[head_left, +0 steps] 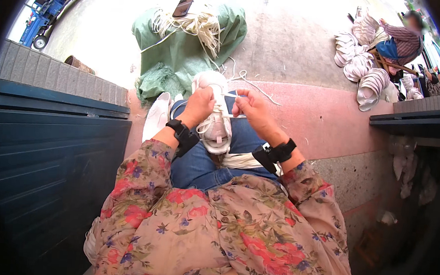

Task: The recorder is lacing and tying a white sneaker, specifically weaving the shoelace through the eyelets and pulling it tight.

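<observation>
A pale pink and white sneaker (214, 129) rests across my jeans-clad lap, partly threaded with a white shoelace (235, 116). My right hand (253, 111) is just right of the sneaker, thumb and fingers pinched on the lace, which runs from the sneaker's eyelets. Against the sneaker's left side, my left hand (199, 106) is closed, its fingertips at the lacing; what it grips is hidden. A loop of lace hangs beside that wrist. Another white shoe (158, 116) lies left of my legs.
Ahead, a green sack cloth (159, 53) carries a bundle of white laces (206, 28) and a phone (183, 5). More laces (242, 161) lie on my lap. Dark blue panels (53, 152) stand at left. Far right, a person (404, 43) sits by stacked shoe parts (371, 86).
</observation>
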Demonstrator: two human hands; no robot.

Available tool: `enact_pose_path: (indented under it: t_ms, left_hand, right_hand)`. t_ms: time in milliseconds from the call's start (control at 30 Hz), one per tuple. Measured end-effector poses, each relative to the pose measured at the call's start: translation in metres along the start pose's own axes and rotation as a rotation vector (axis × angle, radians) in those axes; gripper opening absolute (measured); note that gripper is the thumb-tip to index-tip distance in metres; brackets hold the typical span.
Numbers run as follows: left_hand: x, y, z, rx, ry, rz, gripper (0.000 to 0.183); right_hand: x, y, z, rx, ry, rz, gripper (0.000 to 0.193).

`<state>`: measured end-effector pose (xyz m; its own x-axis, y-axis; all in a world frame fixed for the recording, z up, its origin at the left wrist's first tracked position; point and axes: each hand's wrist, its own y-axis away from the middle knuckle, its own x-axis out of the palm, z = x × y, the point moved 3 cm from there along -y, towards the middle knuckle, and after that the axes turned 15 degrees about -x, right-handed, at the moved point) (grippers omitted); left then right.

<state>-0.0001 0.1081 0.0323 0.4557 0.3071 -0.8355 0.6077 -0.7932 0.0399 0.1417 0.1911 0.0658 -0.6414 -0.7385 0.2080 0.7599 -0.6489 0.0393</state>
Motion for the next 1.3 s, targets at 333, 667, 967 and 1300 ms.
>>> enact_pose_path:
  t_ms: [333,667,967,1300]
  left_hand:
    - [0.039,-0.008,-0.016,-0.077,0.246,0.549,0.018]
    - [0.009,0.048,-0.001,-0.055,-0.317,0.266,0.011]
    - [0.015,0.055,0.004,0.117,-0.358,0.133,0.008]
    - [0.017,0.056,0.012,-0.100,-0.047,0.144,0.012]
  right_hand:
    - [-0.036,0.026,0.242,-1.066,-0.196,0.093,0.019]
    - [-0.095,0.049,0.274,-1.117,-0.422,-0.048,0.005]
    - [-0.120,0.004,0.199,-0.818,0.067,-0.404,0.017]
    - [0.015,0.021,-0.035,-0.413,0.781,0.737,0.009]
